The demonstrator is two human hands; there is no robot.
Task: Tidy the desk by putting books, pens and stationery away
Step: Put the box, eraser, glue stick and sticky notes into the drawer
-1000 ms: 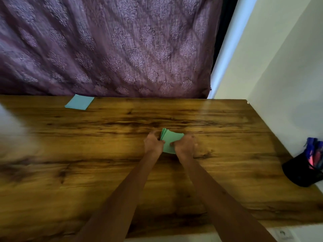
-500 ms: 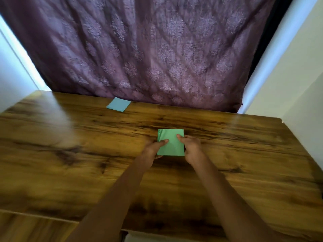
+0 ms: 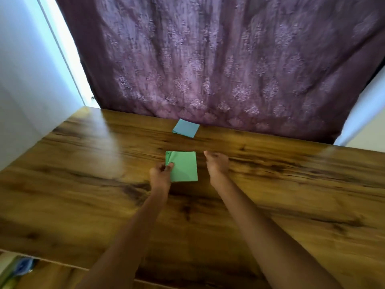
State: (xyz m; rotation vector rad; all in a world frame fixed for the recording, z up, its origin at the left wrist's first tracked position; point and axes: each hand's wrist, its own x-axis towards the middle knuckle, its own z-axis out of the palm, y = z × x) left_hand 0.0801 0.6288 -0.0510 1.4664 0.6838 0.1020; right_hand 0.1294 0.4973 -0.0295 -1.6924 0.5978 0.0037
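Note:
A stack of green sticky notes [image 3: 184, 167] is in the middle of the wooden desk [image 3: 83, 184], its sheets fanned at the top left corner. My left hand [image 3: 160, 174] pinches its left edge between thumb and fingers. My right hand [image 3: 216, 164] hovers just right of the stack, off it, fingers loosely curled and holding nothing. A blue pad of sticky notes [image 3: 186, 128] lies farther back, close to the desk's far edge under the curtain.
A purple patterned curtain [image 3: 229, 69] hangs behind the desk. White walls stand at the left and right. At the bottom left, below the desk's near edge, some blurred blue and green items [image 3: 18, 268] show.
My right hand has let go of the green stack and shifted right; the left hand still holds it. The view has swung left, so the black pen holder is out of sight.

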